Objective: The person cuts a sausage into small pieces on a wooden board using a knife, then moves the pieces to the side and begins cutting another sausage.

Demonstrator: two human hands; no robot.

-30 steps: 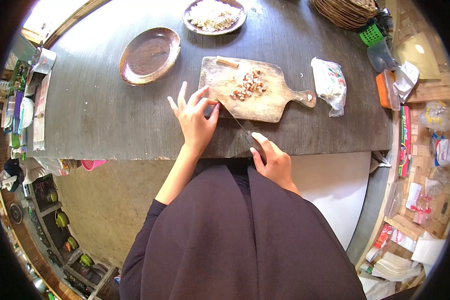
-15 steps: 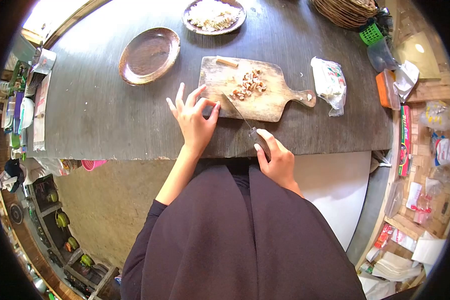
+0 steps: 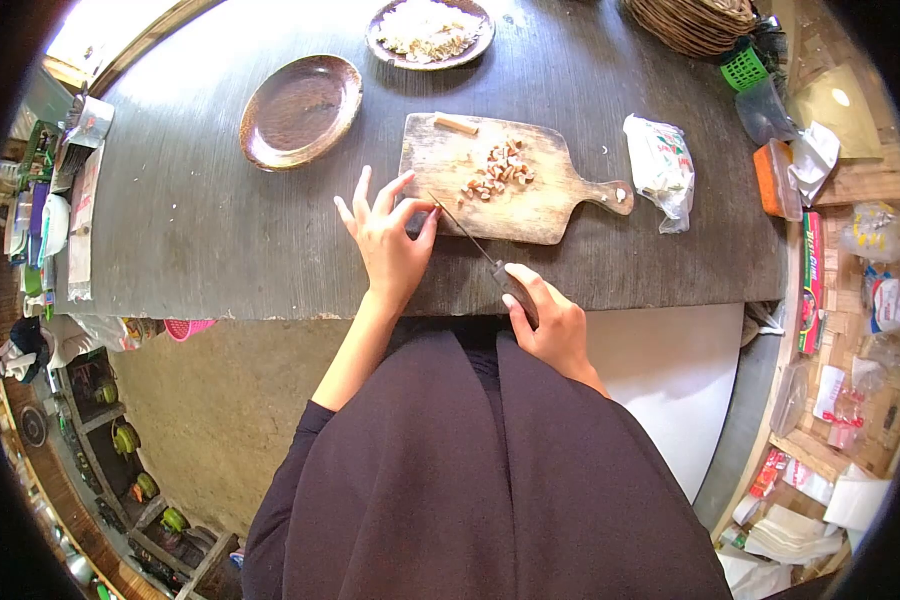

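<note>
My right hand (image 3: 553,328) is wrapped round the dark handle of a knife (image 3: 467,236). Its thin blade slants up and left, with the tip at the fingertips of my left hand (image 3: 390,232). Thumb and index finger of that hand are pinched together over the left edge of a wooden cutting board (image 3: 542,218), the other fingers raised; anything between them is too small to make out. On the board lie a pile of small brown chopped pieces (image 3: 500,170) and, near its top left, one longer light-brown stick (image 3: 456,124).
Left of the board stands a brown oval plate (image 3: 302,112). Behind it a second plate (image 3: 430,62) holds pale shredded or sliced food. A white plastic packet (image 3: 660,172) lies past the board's handle. A wicker basket (image 3: 692,22) and a green basket (image 3: 743,70) stand at the back right.
My right hand has shifted slightly left with the knife, bringing the blade tip from the board's middle-left to my left fingertips. My left hand keeps its pinch in the same place.
</note>
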